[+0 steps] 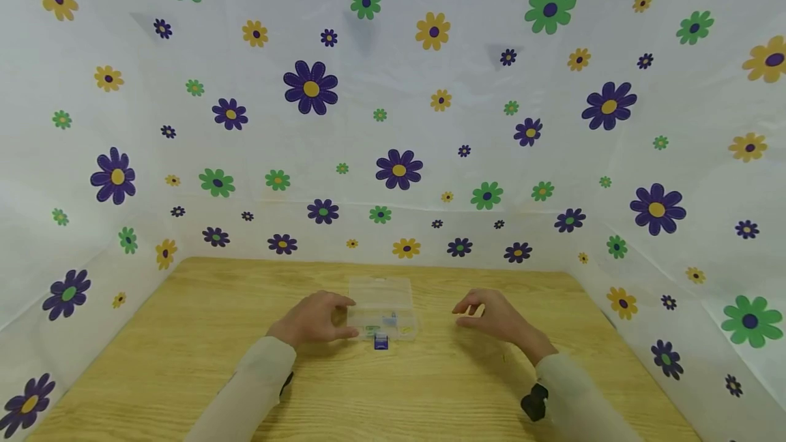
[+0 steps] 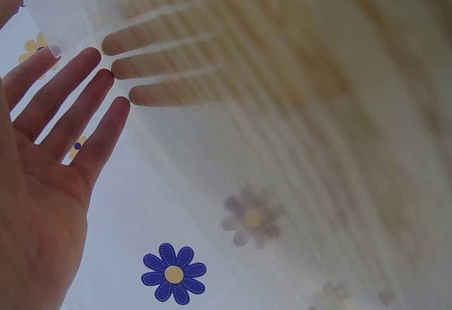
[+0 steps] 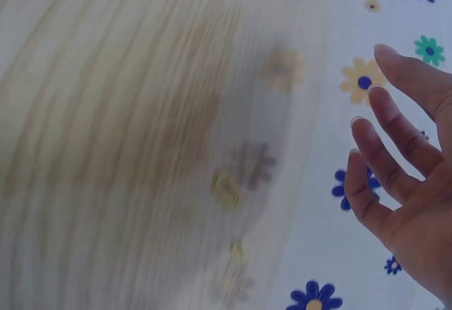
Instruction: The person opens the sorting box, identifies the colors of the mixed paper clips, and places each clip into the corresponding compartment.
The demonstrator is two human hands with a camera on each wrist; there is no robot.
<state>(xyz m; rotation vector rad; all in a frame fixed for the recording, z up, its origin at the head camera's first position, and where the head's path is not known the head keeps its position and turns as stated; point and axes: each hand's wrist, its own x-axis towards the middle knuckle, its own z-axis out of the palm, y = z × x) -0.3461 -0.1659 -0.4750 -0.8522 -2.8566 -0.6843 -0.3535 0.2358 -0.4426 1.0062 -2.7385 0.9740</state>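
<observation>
A clear plastic box [image 1: 415,330] lies on the table with its lid [image 1: 381,293] folded back. Small green pieces [image 1: 372,329], a light blue piece [image 1: 389,319] and a yellow piece [image 1: 406,329] show inside it. At its front edge is a dark blue piece [image 1: 381,342], perhaps a clip. My left hand [image 1: 316,319] is at the box's left side, thumb and fingers spread, fingertips right at the wall. To the right of the box, my right hand [image 1: 494,316] hovers with loosely bent fingers and holds nothing. Both palms show empty in the wrist views.
Small yellow pieces [image 3: 226,188] lie on the wooden table [image 1: 344,394] near my right hand. A white flower-print sheet [image 1: 393,128] stands around the table's back and sides. A black device [image 1: 534,402] is strapped at my right wrist.
</observation>
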